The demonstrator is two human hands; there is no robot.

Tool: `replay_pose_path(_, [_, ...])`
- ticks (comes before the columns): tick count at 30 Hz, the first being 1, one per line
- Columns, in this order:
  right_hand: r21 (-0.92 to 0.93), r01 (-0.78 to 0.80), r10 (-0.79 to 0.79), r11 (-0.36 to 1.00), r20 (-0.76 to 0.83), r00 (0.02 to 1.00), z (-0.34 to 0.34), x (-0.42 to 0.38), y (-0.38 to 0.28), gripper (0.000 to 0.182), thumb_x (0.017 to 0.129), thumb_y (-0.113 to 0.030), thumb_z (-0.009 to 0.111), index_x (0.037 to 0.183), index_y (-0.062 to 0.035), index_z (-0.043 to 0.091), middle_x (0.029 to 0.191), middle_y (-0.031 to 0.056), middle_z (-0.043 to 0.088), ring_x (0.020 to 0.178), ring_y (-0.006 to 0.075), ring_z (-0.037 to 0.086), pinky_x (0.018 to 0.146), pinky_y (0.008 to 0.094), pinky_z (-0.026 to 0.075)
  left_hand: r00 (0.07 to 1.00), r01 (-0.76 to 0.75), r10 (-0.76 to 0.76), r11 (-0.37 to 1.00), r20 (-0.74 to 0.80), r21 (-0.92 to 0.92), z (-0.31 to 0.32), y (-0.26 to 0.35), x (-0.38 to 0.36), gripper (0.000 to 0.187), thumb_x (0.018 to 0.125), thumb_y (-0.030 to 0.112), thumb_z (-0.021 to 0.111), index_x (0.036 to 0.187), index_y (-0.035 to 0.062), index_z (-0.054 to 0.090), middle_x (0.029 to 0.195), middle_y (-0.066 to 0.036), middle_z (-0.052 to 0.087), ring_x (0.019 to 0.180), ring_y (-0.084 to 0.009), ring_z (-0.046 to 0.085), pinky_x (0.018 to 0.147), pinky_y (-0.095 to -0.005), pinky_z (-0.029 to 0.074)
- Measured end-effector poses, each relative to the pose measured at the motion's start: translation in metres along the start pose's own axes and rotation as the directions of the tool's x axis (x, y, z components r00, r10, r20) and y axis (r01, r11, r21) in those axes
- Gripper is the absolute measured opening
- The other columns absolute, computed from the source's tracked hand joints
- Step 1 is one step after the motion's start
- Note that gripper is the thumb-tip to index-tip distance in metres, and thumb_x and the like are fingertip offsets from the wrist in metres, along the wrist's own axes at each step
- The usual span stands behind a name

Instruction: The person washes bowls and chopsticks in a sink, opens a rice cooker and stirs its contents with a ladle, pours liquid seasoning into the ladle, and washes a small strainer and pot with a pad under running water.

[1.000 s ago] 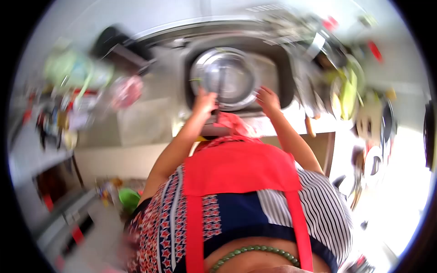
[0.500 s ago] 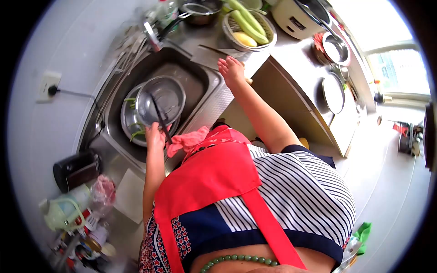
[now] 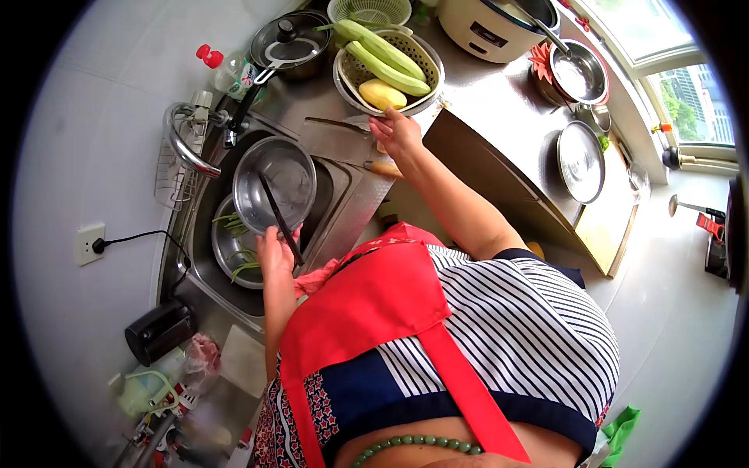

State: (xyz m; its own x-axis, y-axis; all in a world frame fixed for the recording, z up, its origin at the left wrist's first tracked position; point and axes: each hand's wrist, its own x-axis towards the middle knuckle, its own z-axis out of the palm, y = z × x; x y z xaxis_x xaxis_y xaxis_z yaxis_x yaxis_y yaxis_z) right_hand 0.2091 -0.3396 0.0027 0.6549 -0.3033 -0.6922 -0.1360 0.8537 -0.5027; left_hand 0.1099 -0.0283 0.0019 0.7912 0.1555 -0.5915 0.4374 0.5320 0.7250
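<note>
- left hand [image 3: 275,251] gripped dark chopsticks [image 3: 279,209] and steel bowl [image 3: 275,184] rim over sink [image 3: 343,204]; best kept level
- right hand [image 3: 398,132] lay open on cleaver [image 3: 343,140] on desk [image 3: 499,101]; should clasp handle firmly

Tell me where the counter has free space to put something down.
Bare steel lies between the basket and the flat lid, below the rice cooker. The sink is full of bowls; the knife fills the ledge under the right hand.
</note>
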Motion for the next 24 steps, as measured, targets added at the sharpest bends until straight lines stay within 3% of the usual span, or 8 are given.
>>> replay_pose_path(5, [-0.037, 0.136, -0.137, 0.99, -0.017, 0.99, -0.03, 0.011, -0.02, 0.024, 0.08, -0.002, 0.051, 0.1, -0.0014, 0.038, 0.096, 0.0186, 0.054, 0.082, 0.0323, 0.061, 0.067, 0.0388, 0.055, 1.0, -0.001, 0.001, 1.0, 0.01, -0.004, 0.038, -0.007, 0.007, 0.03, 0.078, 0.0, 0.047, 0.108, 0.0021, 0.046, 0.093, -0.014, 0.059, 0.077, -0.0309, 0.061, 0.064, -0.0378, 0.054])
replay_pose_path(9, [-0.159, 0.182, -0.188, 0.97, -0.024, 0.982, -0.068, 0.012, -0.052, 0.02, 0.08, -0.005, 0.05, 0.096, -0.0031, 0.04, 0.083, 0.0105, 0.052, 0.07, 0.0227, 0.059, 0.066, 0.0375, 0.056, 0.999, -0.012, 0.012, 1.0, 0.037, -0.005, 0.06, -0.012, 0.008, 0.028, 0.079, 0.001, 0.049, 0.106, 0.0025, 0.046, 0.09, -0.014, 0.059, 0.074, -0.0297, 0.061, 0.063, -0.0374, 0.054])
replay_pose_path(13, [-0.115, 0.24, -0.254, 0.964, -0.135, 0.958, -0.094, -0.001, -0.073, 0.019, 0.08, -0.004, 0.05, 0.096, -0.0045, 0.04, 0.081, 0.0078, 0.048, 0.065, 0.0214, 0.058, 0.065, 0.0384, 0.056, 0.999, 0.018, -0.019, 1.0, 0.029, 0.019, 0.069, -0.016, 0.012, 0.03, 0.079, 0.001, 0.047, 0.108, 0.0052, 0.043, 0.09, -0.013, 0.058, 0.069, -0.0246, 0.06, 0.058, -0.0394, 0.054])
replay_pose_path(15, [-0.092, 0.265, -0.279, 0.96, -0.21, 0.937, -0.108, 0.003, -0.083, 0.022, 0.079, -0.003, 0.051, 0.098, -0.0046, 0.039, 0.081, 0.0078, 0.048, 0.067, 0.0215, 0.057, 0.066, 0.0384, 0.056, 1.0, 0.006, -0.006, 1.0, 0.018, -0.012, 0.075, -0.018, 0.01, 0.029, 0.079, 0.001, 0.048, 0.107, 0.0053, 0.043, 0.088, -0.013, 0.058, 0.068, -0.024, 0.06, 0.057, -0.0394, 0.054])
replay_pose_path(18, [-0.043, 0.316, -0.319, 0.948, -0.181, 0.93, -0.123, 0.01, -0.096, 0.023, 0.082, -0.005, 0.051, 0.102, -0.0041, 0.04, 0.091, 0.011, 0.053, 0.076, 0.0227, 0.06, 0.064, 0.0343, 0.056, 0.998, 0.031, -0.031, 0.999, 0.05, -0.008, 0.073, -0.02, 0.013, 0.03, 0.079, 0.001, 0.047, 0.108, 0.006, 0.043, 0.089, -0.012, 0.058, 0.068, -0.0237, 0.061, 0.058, -0.0394, 0.054])
replay_pose_path(21, [0.024, 0.317, -0.311, 0.948, -0.145, 0.939, -0.121, 0.014, -0.098, 0.026, 0.088, -0.01, 0.051, 0.111, -0.0042, 0.04, 0.093, 0.0103, 0.054, 0.083, 0.0234, 0.06, 0.072, 0.0363, 0.054, 1.0, 0.014, -0.014, 1.0, -0.017, -0.021, 0.077, -0.02, 0.008, 0.031, 0.079, 0.0, 0.047, 0.109, 0.0064, 0.042, 0.091, -0.012, 0.058, 0.068, -0.0235, 0.061, 0.058, -0.039, 0.054])
replay_pose_path(24, [0.112, 0.095, -0.088, 0.989, -0.067, 0.994, -0.092, 0.008, -0.083, 0.026, 0.091, -0.015, 0.049, 0.11, -0.0003, 0.043, 0.108, 0.0147, 0.054, 0.094, 0.0272, 0.058, 0.077, 0.0368, 0.052, 1.0, -0.004, 0.004, 1.0, 0.001, -0.015, 0.071, -0.02, 0.006, 0.032, 0.079, 0.001, 0.047, 0.11, 0.0065, 0.042, 0.093, -0.014, 0.057, 0.072, -0.0265, 0.06, 0.062, -0.0388, 0.054])
